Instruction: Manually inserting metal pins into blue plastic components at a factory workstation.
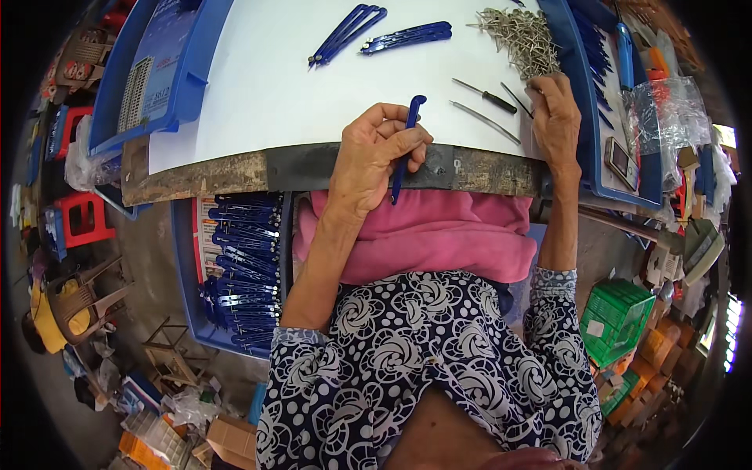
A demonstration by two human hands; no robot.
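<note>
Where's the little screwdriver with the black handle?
In the head view, the screwdriver lies on the white sheet, to the left of the person's right hand, below the pile of small metal pieces and above a thin grey rod.

Before you runs a worn, wooden-edged worktable (204,184) above a dull grey floor (157,270). To your left stands a red plastic stool (84,219); at your far right, bright white light (733,333) glares.
</note>
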